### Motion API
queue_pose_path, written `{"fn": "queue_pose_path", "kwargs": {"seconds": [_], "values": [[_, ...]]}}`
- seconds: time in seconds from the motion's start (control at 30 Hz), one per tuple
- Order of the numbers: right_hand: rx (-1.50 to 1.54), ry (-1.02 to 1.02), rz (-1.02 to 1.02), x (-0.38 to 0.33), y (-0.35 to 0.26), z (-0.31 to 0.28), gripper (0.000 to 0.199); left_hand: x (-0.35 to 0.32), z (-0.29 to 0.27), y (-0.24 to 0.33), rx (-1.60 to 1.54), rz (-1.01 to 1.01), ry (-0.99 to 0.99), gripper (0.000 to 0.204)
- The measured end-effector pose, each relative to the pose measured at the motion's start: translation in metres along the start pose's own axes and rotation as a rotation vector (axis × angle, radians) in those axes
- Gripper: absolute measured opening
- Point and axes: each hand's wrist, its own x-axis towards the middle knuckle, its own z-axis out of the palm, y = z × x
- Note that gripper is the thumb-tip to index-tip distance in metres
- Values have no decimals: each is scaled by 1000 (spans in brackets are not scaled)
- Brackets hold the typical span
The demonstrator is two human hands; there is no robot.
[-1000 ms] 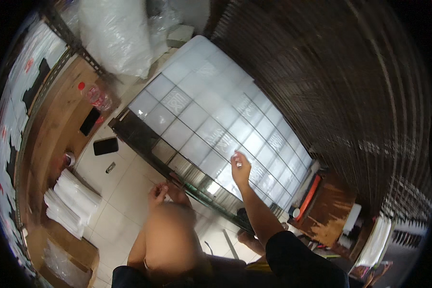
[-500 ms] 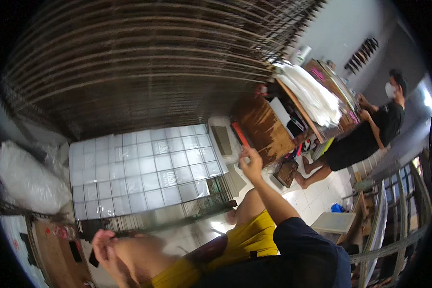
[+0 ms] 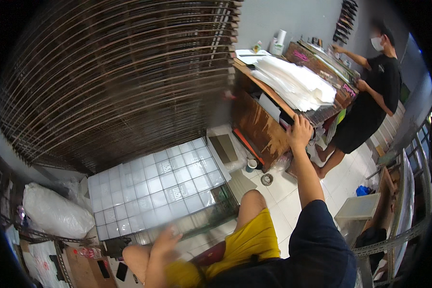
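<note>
Overlapping the near edge of a long brown wooden table (image 3: 264, 88) at the upper right of the frame, the person's bare right hand (image 3: 300, 130) has its fingers stretched and slightly spread, with nothing visibly pinched; whether the fingertips touch the wood cannot be told. The bare left hand (image 3: 167, 240), blurred at lower centre, appears just beside the bent knee; its finger position and any grip cannot be told.

On the table lies one thick pile of thin white sheets (image 3: 297, 84), perhaps kept near the edge for easy access. Left of centre, translucent whitish plastic sheets (image 3: 161, 185) lie flat on a dark wire grid, probably spread so that they are evenly supported; their edges merge, so no total is possible, but at least three white printed marks show. Dark wire racks (image 3: 115, 91), too many to count, slant across the upper left, apparently raised to leave the lower bed accessible.

One co-worker in black (image 3: 386, 79) stands at far right. Lower left holds two black phones (image 3: 121, 272) and one bulging white plastic sack (image 3: 57, 211).
</note>
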Motion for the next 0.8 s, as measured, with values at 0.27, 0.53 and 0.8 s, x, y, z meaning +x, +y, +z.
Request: {"fn": "queue_pose_path", "kwargs": {"seconds": [0.27, 0.53, 0.8], "values": [[94, 127, 99, -3, -3, 16, 35, 20, 12, 4, 204, 21, -84, 75], [117, 132, 82, -5, 1, 13, 37, 25, 20, 17, 180, -40, -98, 78], [144, 159, 60, -6, -1, 14, 37, 27, 21, 7, 194, -65, -102, 77]]}}
